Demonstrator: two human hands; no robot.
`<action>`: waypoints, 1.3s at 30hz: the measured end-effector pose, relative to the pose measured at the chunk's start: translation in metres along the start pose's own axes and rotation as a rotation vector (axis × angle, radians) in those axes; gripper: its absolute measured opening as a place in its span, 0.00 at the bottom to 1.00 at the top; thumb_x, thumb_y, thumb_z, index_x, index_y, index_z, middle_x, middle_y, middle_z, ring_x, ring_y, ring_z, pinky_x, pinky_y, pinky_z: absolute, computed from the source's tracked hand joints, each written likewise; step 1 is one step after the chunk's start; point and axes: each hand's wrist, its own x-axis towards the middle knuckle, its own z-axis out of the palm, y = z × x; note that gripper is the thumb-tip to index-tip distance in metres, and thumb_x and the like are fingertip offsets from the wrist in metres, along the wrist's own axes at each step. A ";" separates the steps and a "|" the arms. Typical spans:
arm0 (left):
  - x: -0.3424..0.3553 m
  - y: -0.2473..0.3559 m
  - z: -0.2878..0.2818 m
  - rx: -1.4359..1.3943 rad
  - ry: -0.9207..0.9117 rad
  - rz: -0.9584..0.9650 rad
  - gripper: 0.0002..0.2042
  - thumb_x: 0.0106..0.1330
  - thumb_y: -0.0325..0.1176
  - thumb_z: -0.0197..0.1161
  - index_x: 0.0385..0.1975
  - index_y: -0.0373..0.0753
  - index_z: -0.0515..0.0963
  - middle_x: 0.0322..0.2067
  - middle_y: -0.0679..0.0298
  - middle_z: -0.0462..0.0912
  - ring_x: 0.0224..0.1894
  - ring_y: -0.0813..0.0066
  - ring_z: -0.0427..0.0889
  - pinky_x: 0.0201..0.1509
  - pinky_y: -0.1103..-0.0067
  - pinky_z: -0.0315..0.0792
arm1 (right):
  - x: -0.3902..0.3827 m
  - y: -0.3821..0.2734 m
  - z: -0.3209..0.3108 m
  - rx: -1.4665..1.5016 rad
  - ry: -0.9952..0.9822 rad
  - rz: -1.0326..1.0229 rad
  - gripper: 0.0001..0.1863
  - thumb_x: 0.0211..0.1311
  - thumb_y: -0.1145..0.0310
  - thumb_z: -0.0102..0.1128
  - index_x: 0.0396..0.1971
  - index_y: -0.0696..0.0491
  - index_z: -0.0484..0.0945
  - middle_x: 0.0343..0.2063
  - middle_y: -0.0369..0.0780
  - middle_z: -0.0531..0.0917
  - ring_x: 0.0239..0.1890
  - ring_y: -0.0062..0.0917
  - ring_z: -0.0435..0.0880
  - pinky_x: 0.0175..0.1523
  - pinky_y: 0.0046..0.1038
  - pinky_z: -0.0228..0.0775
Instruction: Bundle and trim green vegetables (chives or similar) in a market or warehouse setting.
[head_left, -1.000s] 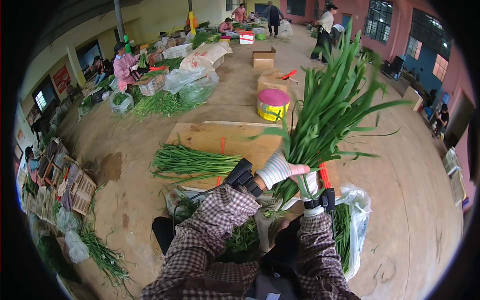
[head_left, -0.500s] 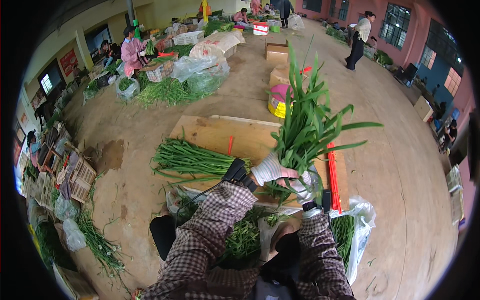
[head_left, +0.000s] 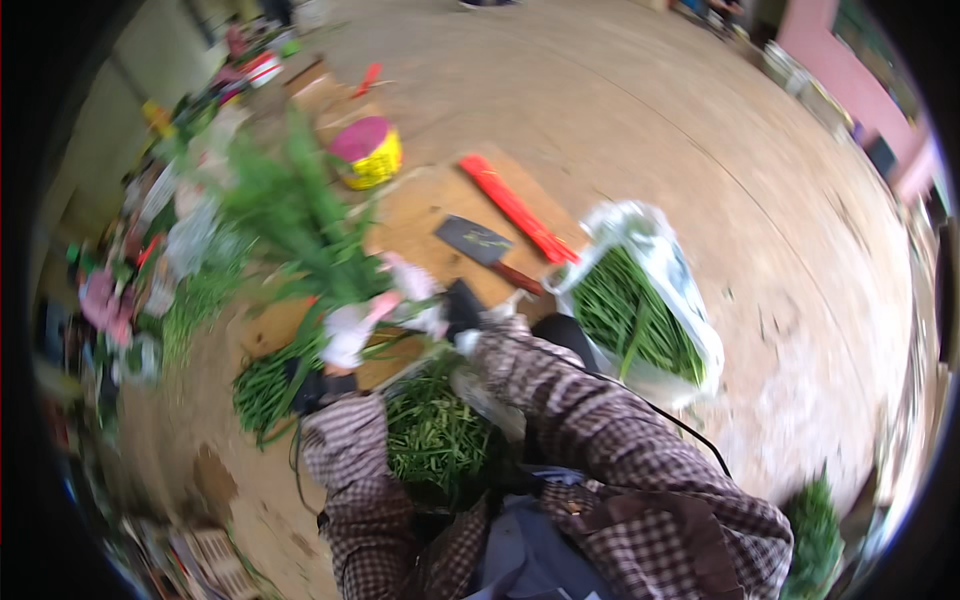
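Note:
Both my hands wear whitish gloves and are closed around the lower part of a bunch of long-leaved greens (head_left: 300, 215). My left hand (head_left: 350, 330) grips the stems on the near left side, and my right hand (head_left: 412, 285) is just beyond it on the right. The leaves fan up and away, smeared by motion. Beneath the hands is a wooden board (head_left: 420, 215). On it, to the right, lies a cleaver (head_left: 475, 238) with a brown handle, near a bundle of red strips (head_left: 515, 210). More thin green stalks (head_left: 268, 385) lie left of my left hand.
Between my legs sits a bag of green trimmings (head_left: 440, 430). A white plastic bag (head_left: 705, 335) full of green stalks stands to the right. Beyond the board are a yellow-and-pink round tub (head_left: 368, 152) and a cardboard box (head_left: 318, 92). A leafy heap (head_left: 812, 540) lies at lower right.
The view has swung right, so board and tub sit further left. The cleaver and the whole right-hand bag now show. Both hands still hold the bunch, which leans left in the picture.

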 end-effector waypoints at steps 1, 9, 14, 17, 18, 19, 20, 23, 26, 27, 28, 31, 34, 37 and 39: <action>0.002 -0.010 -0.003 0.037 -0.019 -0.068 0.15 0.63 0.38 0.59 0.44 0.34 0.77 0.39 0.64 0.81 0.40 0.75 0.79 0.47 0.78 0.71 | 0.002 -0.001 0.000 -0.057 -0.154 0.081 0.44 0.43 0.57 0.66 0.62 0.52 0.58 0.32 0.51 0.75 0.30 0.47 0.76 0.35 0.41 0.70; -0.022 0.018 -0.027 -0.910 0.379 -0.061 0.19 0.64 0.35 0.56 0.52 0.35 0.67 0.45 0.61 0.72 0.46 0.71 0.73 0.51 0.68 0.70 | 0.066 -0.121 0.006 -0.524 -0.394 0.256 0.46 0.38 0.65 0.65 0.63 0.42 0.56 0.36 0.41 0.74 0.38 0.35 0.78 0.40 0.32 0.69; -0.090 0.091 -0.089 -1.031 0.601 -0.012 0.17 0.63 0.39 0.54 0.47 0.35 0.72 0.42 0.56 0.78 0.46 0.63 0.75 0.53 0.66 0.69 | 0.092 -0.176 -0.014 0.129 -0.435 -0.164 0.45 0.41 0.53 0.68 0.61 0.50 0.59 0.47 0.45 0.74 0.46 0.38 0.76 0.47 0.29 0.70; -0.134 0.115 -0.130 -0.845 0.509 0.299 0.18 0.61 0.37 0.59 0.48 0.36 0.72 0.37 0.62 0.79 0.45 0.66 0.76 0.54 0.65 0.70 | 0.115 -0.164 -0.095 0.707 -0.587 0.290 0.35 0.55 0.59 0.63 0.61 0.53 0.62 0.55 0.41 0.73 0.52 0.25 0.74 0.57 0.28 0.66; -0.144 0.117 -0.140 -0.861 0.547 0.441 0.19 0.60 0.37 0.60 0.49 0.36 0.71 0.36 0.62 0.78 0.43 0.65 0.76 0.54 0.64 0.70 | 0.123 -0.160 -0.107 0.638 -0.523 0.370 0.32 0.57 0.62 0.62 0.61 0.53 0.62 0.53 0.39 0.74 0.52 0.22 0.73 0.58 0.26 0.64; -0.153 0.120 -0.152 -0.841 0.621 0.416 0.19 0.60 0.37 0.60 0.49 0.36 0.71 0.36 0.62 0.78 0.43 0.65 0.76 0.54 0.64 0.70 | 0.121 -0.156 -0.112 0.620 -0.481 0.472 0.30 0.59 0.63 0.60 0.60 0.54 0.64 0.52 0.40 0.75 0.52 0.24 0.73 0.58 0.25 0.63; -0.147 0.115 -0.161 -0.839 0.561 0.576 0.20 0.59 0.36 0.60 0.51 0.37 0.69 0.35 0.64 0.76 0.42 0.67 0.75 0.56 0.65 0.68 | 0.127 -0.147 -0.114 0.584 -0.457 0.527 0.31 0.58 0.62 0.62 0.60 0.56 0.64 0.52 0.42 0.75 0.52 0.25 0.73 0.58 0.27 0.64; -0.173 0.102 -0.169 -0.879 0.443 0.783 0.24 0.58 0.33 0.60 0.56 0.40 0.65 0.34 0.68 0.71 0.41 0.71 0.73 0.60 0.67 0.63 | 0.087 -0.140 -0.082 0.364 -0.693 0.457 0.35 0.54 0.58 0.65 0.60 0.55 0.64 0.53 0.45 0.74 0.56 0.31 0.72 0.60 0.31 0.63; -0.183 0.086 -0.169 -0.939 0.361 0.898 0.29 0.58 0.30 0.59 0.61 0.43 0.60 0.34 0.72 0.66 0.43 0.76 0.70 0.64 0.70 0.56 | 0.058 -0.125 -0.046 -0.068 -0.744 0.205 0.37 0.47 0.56 0.69 0.59 0.48 0.66 0.54 0.46 0.73 0.58 0.39 0.69 0.61 0.35 0.62; -0.184 0.084 -0.171 -1.003 0.274 0.936 0.29 0.58 0.29 0.59 0.61 0.43 0.60 0.35 0.72 0.65 0.43 0.77 0.69 0.64 0.70 0.57 | 0.058 -0.121 -0.037 0.035 -0.732 0.136 0.38 0.43 0.56 0.70 0.58 0.44 0.67 0.54 0.45 0.72 0.57 0.41 0.69 0.61 0.36 0.62; -0.186 0.080 -0.171 -1.079 0.189 0.980 0.29 0.58 0.27 0.59 0.62 0.43 0.59 0.35 0.73 0.65 0.43 0.77 0.69 0.64 0.70 0.57 | 0.056 -0.120 -0.028 0.042 -0.758 0.137 0.38 0.43 0.56 0.70 0.58 0.44 0.67 0.54 0.45 0.72 0.57 0.41 0.69 0.61 0.36 0.62; -0.190 0.077 -0.171 -1.063 0.120 0.994 0.29 0.58 0.28 0.61 0.61 0.43 0.60 0.34 0.73 0.65 0.43 0.79 0.69 0.64 0.71 0.56 | 0.062 -0.128 -0.005 0.251 -0.792 -0.125 0.34 0.43 0.57 0.69 0.55 0.45 0.70 0.48 0.42 0.74 0.50 0.38 0.73 0.53 0.34 0.69; -0.197 0.079 -0.172 -1.046 0.119 1.001 0.28 0.60 0.30 0.61 0.61 0.42 0.60 0.34 0.74 0.66 0.42 0.79 0.69 0.64 0.71 0.57 | 0.059 -0.150 0.015 0.157 -0.847 -0.238 0.23 0.49 0.59 0.64 0.48 0.45 0.74 0.40 0.38 0.76 0.37 0.35 0.78 0.40 0.33 0.73; -0.206 0.075 -0.176 -1.119 0.123 0.975 0.30 0.59 0.26 0.62 0.61 0.42 0.59 0.32 0.74 0.66 0.41 0.81 0.69 0.62 0.73 0.57 | 0.041 -0.152 0.038 0.201 -0.857 -0.263 0.11 0.54 0.63 0.60 0.38 0.48 0.77 0.35 0.37 0.77 0.32 0.32 0.79 0.36 0.32 0.72; -0.212 0.069 -0.181 -1.105 0.082 0.993 0.30 0.58 0.26 0.62 0.61 0.42 0.59 0.32 0.75 0.66 0.40 0.81 0.69 0.62 0.74 0.57 | 0.021 -0.143 0.041 0.435 -0.905 -0.038 0.07 0.56 0.67 0.59 0.35 0.50 0.77 0.30 0.38 0.78 0.29 0.28 0.78 0.36 0.28 0.71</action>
